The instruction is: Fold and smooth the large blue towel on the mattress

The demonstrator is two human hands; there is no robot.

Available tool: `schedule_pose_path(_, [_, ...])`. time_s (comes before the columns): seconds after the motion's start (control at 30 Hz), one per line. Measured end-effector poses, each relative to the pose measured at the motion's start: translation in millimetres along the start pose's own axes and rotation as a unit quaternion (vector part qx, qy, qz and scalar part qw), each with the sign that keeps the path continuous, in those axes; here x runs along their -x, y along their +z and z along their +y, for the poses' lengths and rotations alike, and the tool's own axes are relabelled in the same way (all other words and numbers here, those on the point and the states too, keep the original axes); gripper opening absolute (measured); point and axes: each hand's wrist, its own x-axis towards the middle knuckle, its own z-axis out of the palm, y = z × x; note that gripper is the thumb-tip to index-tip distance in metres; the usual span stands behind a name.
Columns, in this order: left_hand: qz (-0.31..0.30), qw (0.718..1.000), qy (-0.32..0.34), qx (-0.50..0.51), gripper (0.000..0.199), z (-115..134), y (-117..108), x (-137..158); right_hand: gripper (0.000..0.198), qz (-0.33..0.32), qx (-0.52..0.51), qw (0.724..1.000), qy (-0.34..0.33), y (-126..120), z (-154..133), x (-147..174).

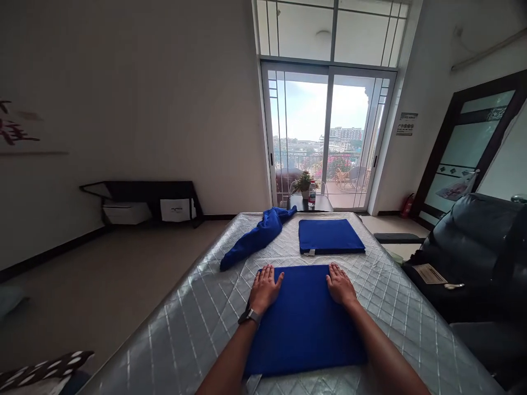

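Observation:
A blue folded cloth (307,323) lies flat and roughly square on the silver quilted cover in front of me. My left hand (265,288) rests palm down on its far left corner, fingers stretched forward, a dark watch on the wrist. On the far right corner lies my right hand (341,284), also flat with fingers extended. Just beyond is a second blue folded cloth (330,236), with a small white tag at its near edge. A crumpled blue cloth (259,237) stretches diagonally at the far left of the cover.
The silver quilted cover (193,323) spreads over the table. Past its far edge, a potted plant (303,182) and a bottle (312,193) stand on a small dark table. A black leather chair (473,252) is at the right. Along the left wall is a black low shelf (150,192) with white boxes.

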Motion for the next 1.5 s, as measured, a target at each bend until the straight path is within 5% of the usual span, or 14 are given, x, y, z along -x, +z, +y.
schedule_pose_path(0.83, [-0.007,1.000,0.008,-0.013,0.073,-4.6,9.1,-3.5,0.064,0.048,-0.014,0.999,-0.015,-1.6,1.5,4.4])
schedule_pose_path(1.2, [-0.024,1.000,0.007,-0.013,0.074,-3.5,4.5,-5.3,0.067,-0.012,-0.002,1.000,0.003,-10.3,4.5,12.0])
schedule_pose_path(1.5, [-0.014,0.999,0.026,-0.021,0.065,-2.3,-4.6,-0.5,0.066,0.008,-0.013,1.000,0.004,-14.8,5.9,10.9])
